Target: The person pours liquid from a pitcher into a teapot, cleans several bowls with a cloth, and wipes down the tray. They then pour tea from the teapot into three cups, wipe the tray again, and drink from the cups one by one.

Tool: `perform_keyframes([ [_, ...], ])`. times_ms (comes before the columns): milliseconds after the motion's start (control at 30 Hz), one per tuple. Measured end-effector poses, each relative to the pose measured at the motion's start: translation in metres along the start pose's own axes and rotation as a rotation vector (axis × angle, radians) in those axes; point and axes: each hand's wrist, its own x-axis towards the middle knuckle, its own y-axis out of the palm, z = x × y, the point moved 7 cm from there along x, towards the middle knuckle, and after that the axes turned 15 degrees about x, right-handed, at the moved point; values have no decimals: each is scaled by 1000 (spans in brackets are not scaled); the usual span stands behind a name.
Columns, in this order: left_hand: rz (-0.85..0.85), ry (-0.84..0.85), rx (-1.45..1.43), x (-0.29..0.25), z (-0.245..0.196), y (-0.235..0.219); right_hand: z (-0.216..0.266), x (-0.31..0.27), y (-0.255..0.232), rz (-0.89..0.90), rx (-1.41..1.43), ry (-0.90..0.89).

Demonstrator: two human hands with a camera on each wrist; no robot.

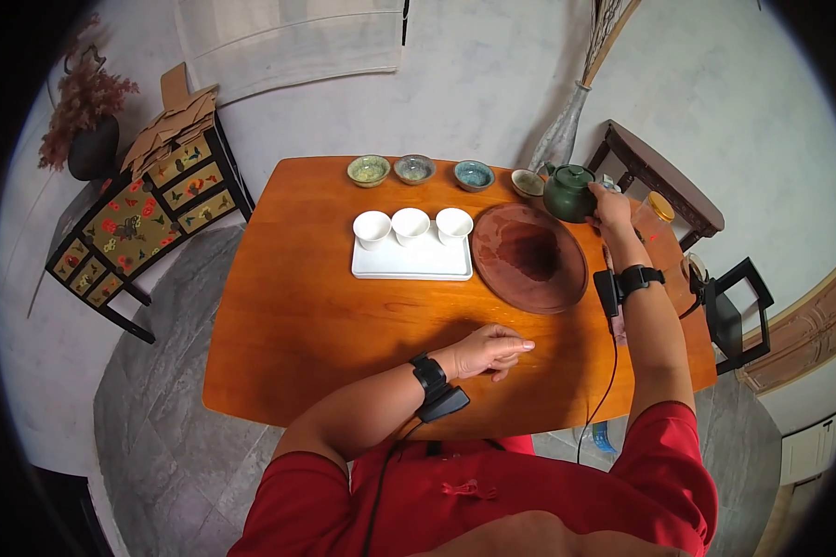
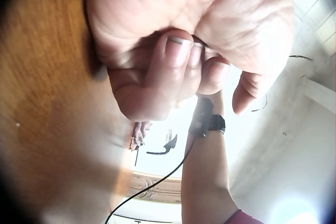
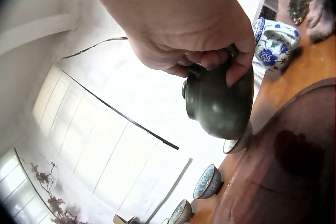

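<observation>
In the head view a dark green lidded teapot (image 1: 569, 193) is at the far right of the table, beside the round brown tray (image 1: 567, 295). My right hand (image 1: 609, 206) grips its handle, fingers curled round it. The teapot (image 3: 223, 106) overlaps a small bowl (image 3: 239, 144) in the right wrist view. My left hand (image 1: 489, 353) hangs loosely curled close over the front of the table, holding nothing. Three white cups (image 1: 410, 226) stand in a row on a white rectangular tray (image 1: 413, 268). A dark wet-looking patch shows on the brown tray.
Several small glazed bowls (image 1: 474, 175) line the table's back edge. A blue-and-white floral piece (image 3: 273, 45) sits near the teapot. At the right is a jar with a yellow lid (image 1: 659, 207). Cables (image 1: 613, 376) trail from both wrists. A painted cabinet (image 1: 139, 223) stands left.
</observation>
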Motion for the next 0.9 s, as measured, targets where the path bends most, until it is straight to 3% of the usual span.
perform_keyframes([
  [233,11,-5,0,0,0,0,-14,-6,-1,-19,-10,-10],
  [433,19,-2,11,1,0,0,-21,-8,5,21,186,-4],
  [700,16,2,17,1,0,0,11,-17,51,145,252,-53],
  [900,13,12,26,0,-2,0,-7,-26,80,137,129,16],
])
